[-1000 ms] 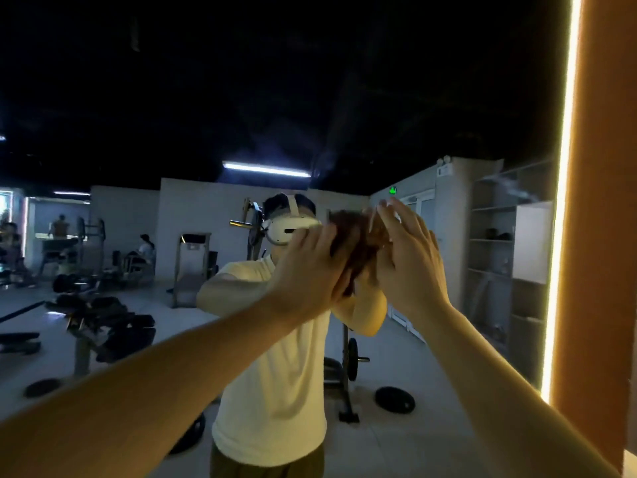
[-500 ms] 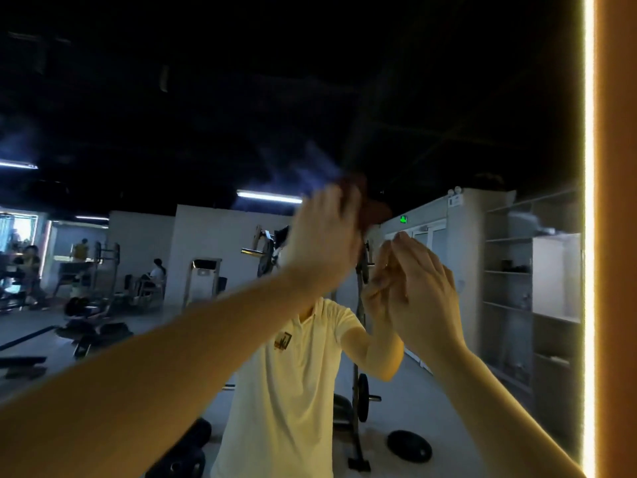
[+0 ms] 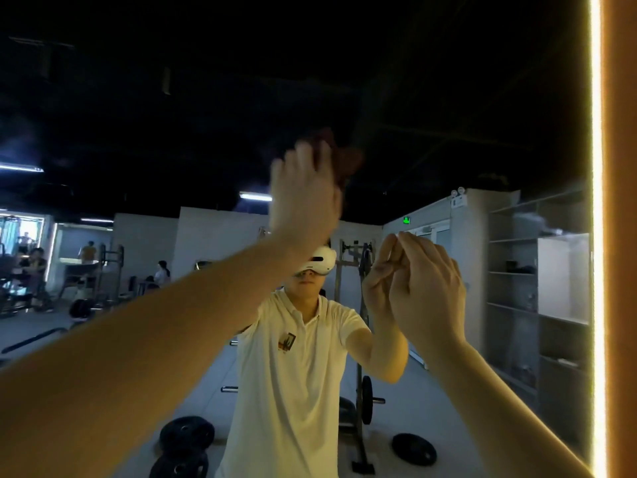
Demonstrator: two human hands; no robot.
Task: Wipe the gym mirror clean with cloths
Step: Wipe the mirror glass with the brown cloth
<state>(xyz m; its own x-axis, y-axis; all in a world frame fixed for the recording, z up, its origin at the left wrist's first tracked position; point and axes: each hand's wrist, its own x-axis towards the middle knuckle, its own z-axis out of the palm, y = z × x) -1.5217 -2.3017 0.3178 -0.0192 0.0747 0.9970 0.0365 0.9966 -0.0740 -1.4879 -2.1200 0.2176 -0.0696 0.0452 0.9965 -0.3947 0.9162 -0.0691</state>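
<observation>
The gym mirror (image 3: 448, 98) fills nearly the whole view and reflects a person in a pale shirt with a headset. My left hand (image 3: 303, 194) is raised high at the centre, its straight fingers pressing a dark brown cloth (image 3: 346, 160) flat against the glass. The cloth is blurred and mostly hidden behind the hand. My right hand (image 3: 425, 288) is lower and to the right, close to the glass, fingers loosely bent and holding nothing. Its reflection meets it fingertip to fingertip.
A bright light strip (image 3: 596, 236) runs down the mirror's right edge, with an orange wall (image 3: 620, 236) beyond it. In the reflection are weight plates on the floor, a rack, shelves at the right and people far off at the left.
My left hand has slid the cloth upward on the glass. My right hand has come off the cloth and stayed lower, fingers now bent. The view has tilted up.
</observation>
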